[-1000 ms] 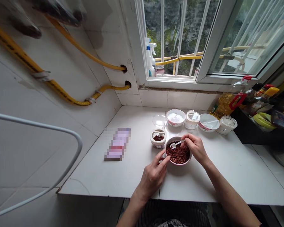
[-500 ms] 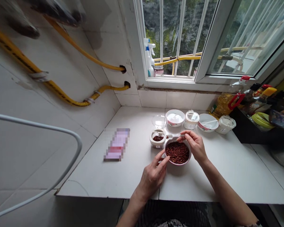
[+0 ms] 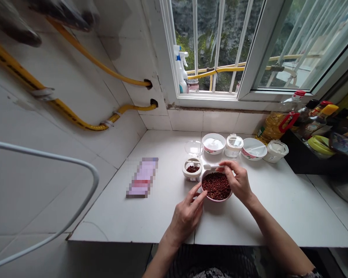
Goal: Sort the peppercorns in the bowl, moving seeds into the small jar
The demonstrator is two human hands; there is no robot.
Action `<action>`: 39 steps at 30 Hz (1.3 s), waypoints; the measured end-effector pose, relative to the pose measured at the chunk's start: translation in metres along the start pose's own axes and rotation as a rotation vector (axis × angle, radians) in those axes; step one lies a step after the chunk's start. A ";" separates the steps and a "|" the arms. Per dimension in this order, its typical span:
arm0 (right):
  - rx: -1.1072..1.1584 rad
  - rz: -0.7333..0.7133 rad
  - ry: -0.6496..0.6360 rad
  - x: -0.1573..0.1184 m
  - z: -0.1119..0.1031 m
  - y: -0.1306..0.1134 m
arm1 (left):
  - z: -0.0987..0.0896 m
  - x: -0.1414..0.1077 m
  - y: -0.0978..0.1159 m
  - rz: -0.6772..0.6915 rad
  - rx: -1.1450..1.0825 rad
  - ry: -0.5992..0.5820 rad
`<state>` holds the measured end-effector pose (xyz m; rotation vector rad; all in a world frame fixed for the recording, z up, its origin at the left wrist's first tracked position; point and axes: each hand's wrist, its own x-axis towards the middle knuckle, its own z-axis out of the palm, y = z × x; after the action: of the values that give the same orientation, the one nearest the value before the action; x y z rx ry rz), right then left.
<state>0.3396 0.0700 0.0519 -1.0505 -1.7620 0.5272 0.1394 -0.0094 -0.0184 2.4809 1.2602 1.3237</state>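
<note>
A bowl (image 3: pixel 217 200) of dark red peppercorns (image 3: pixel 216 185) stands on the counter in front of me. The fingers of my left hand (image 3: pixel 188 212) grip its near left rim. Between thumb and fingers, my right hand (image 3: pixel 239 183) pinches the handle of a small white spoon (image 3: pixel 210 167). The spoon lies level above the bowl's far edge, its head pointing left toward a seasoning jar (image 3: pixel 192 177). That jar has its clear lid (image 3: pixel 194 148) flipped back and some peppercorns inside.
Behind are a bowl of white powder (image 3: pixel 214 150), a lidded jar (image 3: pixel 234 148), a bowl with a white spoon (image 3: pixel 253 156) and another jar (image 3: pixel 275 154). An oil bottle (image 3: pixel 274 119) stands at back right. A blurred purple packet (image 3: pixel 142 179) lies left.
The right hand has turned slightly and come lower over the bowl's right side. The spoon's head now looks plain white, where dark specks showed before. The left hand stays on the rim.
</note>
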 end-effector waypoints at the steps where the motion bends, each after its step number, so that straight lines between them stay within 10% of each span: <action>1: -0.001 0.037 -0.002 0.000 -0.003 0.002 | 0.000 0.000 0.000 0.002 0.002 0.002; 9: -0.137 0.024 -0.165 -0.002 0.001 0.010 | 0.001 0.000 0.000 0.016 0.015 0.033; 18: 0.211 0.322 -0.175 -0.001 -0.003 0.006 | 0.001 0.001 0.001 0.009 0.008 0.023; 39: -0.127 0.107 -0.159 -0.002 0.000 0.013 | 0.000 0.001 0.001 0.009 0.005 0.013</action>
<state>0.3452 0.0755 0.0408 -1.2256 -1.9062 0.5846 0.1403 -0.0095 -0.0171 2.4881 1.2580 1.3430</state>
